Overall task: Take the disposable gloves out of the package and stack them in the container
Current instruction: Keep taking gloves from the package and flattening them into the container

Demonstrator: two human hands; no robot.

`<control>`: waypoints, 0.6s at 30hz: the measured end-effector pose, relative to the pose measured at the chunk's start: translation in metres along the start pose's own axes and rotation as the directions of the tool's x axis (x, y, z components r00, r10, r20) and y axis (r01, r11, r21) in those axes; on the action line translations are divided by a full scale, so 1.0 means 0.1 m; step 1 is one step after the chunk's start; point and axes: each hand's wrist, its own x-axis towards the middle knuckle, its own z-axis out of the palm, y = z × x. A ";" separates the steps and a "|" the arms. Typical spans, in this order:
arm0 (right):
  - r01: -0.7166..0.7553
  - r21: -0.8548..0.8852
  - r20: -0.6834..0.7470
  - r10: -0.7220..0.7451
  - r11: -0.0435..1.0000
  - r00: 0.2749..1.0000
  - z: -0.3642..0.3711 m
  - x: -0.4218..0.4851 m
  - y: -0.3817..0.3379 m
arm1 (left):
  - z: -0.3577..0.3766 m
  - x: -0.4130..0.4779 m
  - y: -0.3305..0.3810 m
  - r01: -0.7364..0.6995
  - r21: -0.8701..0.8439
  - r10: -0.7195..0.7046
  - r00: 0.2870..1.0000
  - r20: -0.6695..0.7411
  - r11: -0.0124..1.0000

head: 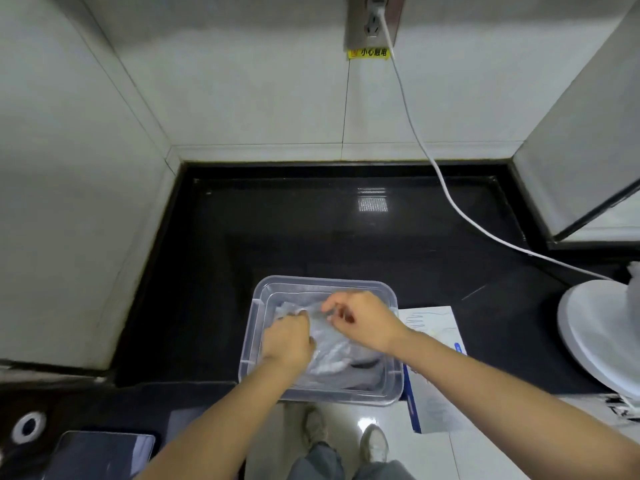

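container [251,341]: clear rectangular plastic tub on the black counter [311,230], at its front edge, near rim at or just past the lip.
gloves [334,355]: thin translucent film in a crumpled pile inside the container, covering most of its floor. Count: cannot tell.
left hand [287,341]: reaches in over the container's left wall, with fingers curled down and bunching the film at the pile's left side.
right hand [362,320]: over the container's far right part. Thumb and forefinger pinch a fold of the film and the other fingers are curled.
grip: both hands closed on the gloves, the two hands close together and the film stretched between them.
package [436,362]: flat white pack with a blue edge and a glove outline printed on top. It lies just right of the container, against or slightly under its right rim – cannot tell which. Its near end overhangs the counter edge.
fan base [599,337]: white and round, at the counter's right end, apart from the package.
cable [415,133]: white, runs from the socket [375,22] down the tiled back wall and across the counter toward the fan base.
label [369,53]: yellow warning strip just under the socket.
box [588,133]: grey, tall, stands at the right rear – only partly in frame.
tablet [104,455]: dark slab at lower left, below counter level.
shoes [374,443]: two, on pale floor tiles below the container's front rim.
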 end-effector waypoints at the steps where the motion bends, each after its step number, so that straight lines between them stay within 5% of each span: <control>1: 0.019 0.051 -0.084 -0.014 0.999 0.996 -0.12 -0.05 0.03 | -0.08 -0.03 0.06 -0.025 -0.019 0.024 0.997 -0.076 1.000; 4: -0.050 0.069 -0.265 0.066 0.996 0.962 -0.45 -0.27 0.24 | -0.31 -0.13 0.39 -0.121 -0.151 0.083 0.968 -0.235 0.981; 8: -0.324 -0.128 -0.144 0.306 0.937 0.941 -0.63 -0.67 0.70 | -0.43 -0.31 1.00 -0.311 -0.248 0.249 0.935 -0.251 0.918; 13: -0.387 -0.334 -0.008 0.408 0.860 0.913 -0.42 -1.10 1.06 | -0.16 -0.40 1.62 -0.374 -0.278 0.371 0.926 -0.068 0.885; 18: -0.377 -0.359 -0.131 0.354 0.854 0.926 -0.27 -1.18 1.09 | 0.20 -0.38 1.93 -0.253 -0.238 0.298 0.938 0.176 0.938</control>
